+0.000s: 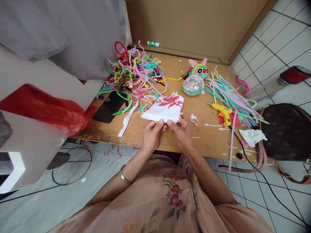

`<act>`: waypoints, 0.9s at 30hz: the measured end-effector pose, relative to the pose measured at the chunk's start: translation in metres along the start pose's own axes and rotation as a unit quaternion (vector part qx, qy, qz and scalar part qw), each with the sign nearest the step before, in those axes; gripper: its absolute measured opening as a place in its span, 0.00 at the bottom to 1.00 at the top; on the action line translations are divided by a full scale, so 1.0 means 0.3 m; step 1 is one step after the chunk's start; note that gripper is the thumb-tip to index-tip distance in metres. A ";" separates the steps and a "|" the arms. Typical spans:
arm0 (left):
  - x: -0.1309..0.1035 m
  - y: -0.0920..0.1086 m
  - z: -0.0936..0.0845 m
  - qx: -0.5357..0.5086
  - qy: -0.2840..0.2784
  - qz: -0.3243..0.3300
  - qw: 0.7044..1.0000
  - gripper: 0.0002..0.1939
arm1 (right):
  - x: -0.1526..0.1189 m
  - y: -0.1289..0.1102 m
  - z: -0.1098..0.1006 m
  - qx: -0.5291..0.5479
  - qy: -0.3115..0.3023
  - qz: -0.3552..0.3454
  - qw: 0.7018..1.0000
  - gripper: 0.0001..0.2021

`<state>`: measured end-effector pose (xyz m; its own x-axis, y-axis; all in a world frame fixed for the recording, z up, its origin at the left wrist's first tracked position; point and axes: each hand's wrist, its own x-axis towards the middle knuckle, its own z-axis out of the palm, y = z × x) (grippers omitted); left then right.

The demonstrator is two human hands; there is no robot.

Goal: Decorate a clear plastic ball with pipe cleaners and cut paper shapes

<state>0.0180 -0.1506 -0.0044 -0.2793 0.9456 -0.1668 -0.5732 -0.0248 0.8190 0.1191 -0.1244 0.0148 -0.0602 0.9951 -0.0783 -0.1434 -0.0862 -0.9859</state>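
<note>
A white paper (162,113) with a red cut or printed pattern on its upper part is held over the front middle of the table. My left hand (152,134) pinches its near edge between thumb and fingers. Close beside it, my right hand (181,132) grips the same edge, thumb on top. Left of the paper lies a torn white strip (126,121), and a small paper scrap (193,119) is to the right. Behind the paper stands a clear round container (193,85) with a green band, next to a colourful animal head (199,70) with pink ears.
A tangled pile of pipe cleaners (138,69) and a black phone (108,106) are at the left. At the right are straight pipe cleaners (233,95), a yellow glue gun (223,112) with its cable, a white tissue (252,137) and a brown bag (286,129). A glue stick (153,44) lies at the back.
</note>
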 end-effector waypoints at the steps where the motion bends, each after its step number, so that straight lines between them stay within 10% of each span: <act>1: 0.002 -0.001 -0.002 0.001 0.008 -0.001 1.000 0.20 | 0.005 -0.002 -0.006 -0.014 -0.014 0.002 1.000 0.16; 8: 0.071 0.057 -0.020 -0.005 0.068 0.068 0.995 0.20 | 0.051 -0.067 -0.162 -0.252 -0.038 -0.114 0.960 0.09; 19: 0.113 0.057 -0.029 0.004 0.081 0.075 0.994 0.19 | 0.038 -0.022 -0.133 -0.733 -0.150 -0.208 0.630 0.21; 27: 0.088 0.052 -0.049 0.006 0.085 0.067 0.994 0.21 | 0.098 -0.065 -0.160 -0.710 -0.211 -0.171 0.650 0.15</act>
<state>-0.0097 -0.1309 -0.0040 -0.4795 0.8653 -0.1457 -0.5136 -0.1422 0.8462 0.1676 -0.0912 0.0245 -0.5731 0.8169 -0.0654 0.8182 0.5660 -0.1005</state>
